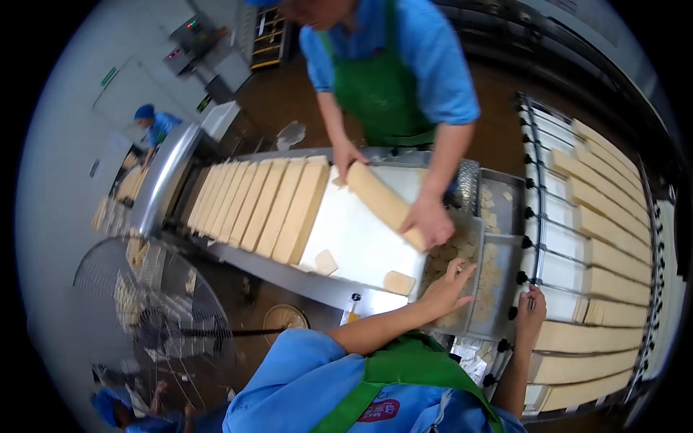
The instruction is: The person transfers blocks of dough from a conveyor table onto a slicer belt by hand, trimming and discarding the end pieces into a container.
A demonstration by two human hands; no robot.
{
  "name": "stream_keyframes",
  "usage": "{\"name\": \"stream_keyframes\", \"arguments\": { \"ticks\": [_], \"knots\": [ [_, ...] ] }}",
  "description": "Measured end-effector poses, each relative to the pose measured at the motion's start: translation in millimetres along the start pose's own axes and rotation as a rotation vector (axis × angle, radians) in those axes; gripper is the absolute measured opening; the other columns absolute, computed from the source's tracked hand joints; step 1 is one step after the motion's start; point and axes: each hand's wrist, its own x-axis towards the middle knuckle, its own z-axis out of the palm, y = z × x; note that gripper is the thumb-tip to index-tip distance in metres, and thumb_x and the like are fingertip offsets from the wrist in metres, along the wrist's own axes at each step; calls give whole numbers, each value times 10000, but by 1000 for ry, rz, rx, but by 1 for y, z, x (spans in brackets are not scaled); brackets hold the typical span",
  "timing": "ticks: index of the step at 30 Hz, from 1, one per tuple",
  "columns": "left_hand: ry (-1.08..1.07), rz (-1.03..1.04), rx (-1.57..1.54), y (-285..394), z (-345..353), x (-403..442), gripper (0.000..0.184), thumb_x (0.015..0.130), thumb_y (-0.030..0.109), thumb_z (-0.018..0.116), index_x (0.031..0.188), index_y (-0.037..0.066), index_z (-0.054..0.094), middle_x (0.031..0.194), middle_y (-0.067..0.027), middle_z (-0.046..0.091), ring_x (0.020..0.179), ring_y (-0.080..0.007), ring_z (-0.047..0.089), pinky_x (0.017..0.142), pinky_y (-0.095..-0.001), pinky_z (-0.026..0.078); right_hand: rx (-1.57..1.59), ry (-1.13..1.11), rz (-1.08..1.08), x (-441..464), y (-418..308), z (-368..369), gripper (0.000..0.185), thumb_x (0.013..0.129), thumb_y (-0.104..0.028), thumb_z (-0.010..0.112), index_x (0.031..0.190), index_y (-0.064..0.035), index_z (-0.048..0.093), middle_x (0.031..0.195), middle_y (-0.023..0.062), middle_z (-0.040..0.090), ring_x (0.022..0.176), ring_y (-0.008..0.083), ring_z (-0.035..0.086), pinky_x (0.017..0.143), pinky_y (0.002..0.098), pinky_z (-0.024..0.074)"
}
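Observation:
My left hand [449, 289] is over a grey bin [476, 256] of small pale dough pieces, its fingers apart and nothing visible between them. Just below the rail of the right conveyor [559, 256] is my right hand [533, 307], its fingers curled; whatever they hold is too small to make out. Across the white belt [361, 227], a co-worker's two hands hold a long dough log [384, 202] at both ends. Two flat dough pieces, one [325, 263] near the log row and another [398, 282] by the belt's near edge, lie loose.
Several long dough logs [271, 206] lie side by side on the left of the belt. More dough strips [606, 231] cover the right conveyor. A co-worker [397, 79] in a green apron stands opposite. A large fan [151, 321] stands at lower left.

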Motion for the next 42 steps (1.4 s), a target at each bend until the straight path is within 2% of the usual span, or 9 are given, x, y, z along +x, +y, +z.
{"name": "stream_keyframes", "arguments": {
  "ticks": [7,10,14,17,23,27,34,39,42],
  "knots": [
    [433,-315,-126,-79,-104,-65,496,809,131,689,1248,46,476,1212,-168,436,937,-256,555,772,-348,491,96,-292,-265,-15,-80,107,92,859,-73,578,860,18,593,1031,182,632,975,316,589,867,374,443],
    [680,-412,330,-155,-147,-113,553,795,147,693,1247,-34,430,1147,-234,477,1038,-381,477,931,-449,392,99,-428,-340,-23,-115,152,107,853,-107,589,866,-4,611,1057,150,640,1005,314,580,901,391,422],
    [747,-944,614,-221,-201,-172,740,740,265,749,1291,-57,374,1214,-307,393,1140,-449,391,1008,-487,320,57,-529,-447,-29,-150,216,86,832,-122,606,854,-43,631,1094,130,636,1048,300,566,940,401,385],
    [734,-1020,316,-241,-232,-182,810,716,266,767,1322,-51,334,1262,-304,340,1176,-467,349,1012,-496,314,49,-574,-504,-26,-161,270,82,805,-131,626,859,-74,649,1124,115,628,1097,287,545,972,406,347],
    [657,-1028,236,-244,-247,-161,853,644,166,807,1296,-56,303,1221,-275,337,1132,-451,369,991,-478,343,8,-618,-520,-19,-186,374,183,783,-186,653,937,-87,651,1212,142,573,1164,304,493,1002,442,318],
    [616,-962,197,-243,-256,-158,817,652,188,809,1264,-56,326,1190,-269,353,1111,-453,386,980,-479,354,-252,-662,-492,-8,-226,434,423,806,-275,637,1168,-69,566,1367,185,422,1275,337,362,1030,481,287],
    [370,-833,492,-250,-263,-164,854,704,447,752,1238,-83,349,1066,-230,476,874,-385,579,725,-427,513,-493,-699,-379,18,-317,539,712,901,-522,464,1448,-97,300,1539,190,119,1346,366,247,1056,492,269],
    [247,-842,690,-253,-261,-162,907,723,592,665,1236,-95,369,1043,-188,498,795,-292,625,605,-327,553,-600,-699,-436,32,-361,572,692,898,-569,437,1458,-189,294,1536,187,108,1296,366,335,1017,465,335],
    [207,-852,671,-250,-265,-159,913,722,592,668,1239,-96,364,1038,-191,497,788,-298,624,601,-336,552,-664,-752,-323,33,-365,576,695,868,-558,479,1414,-156,325,1390,191,304,1212,365,437,982,444,373]
  ]
}}
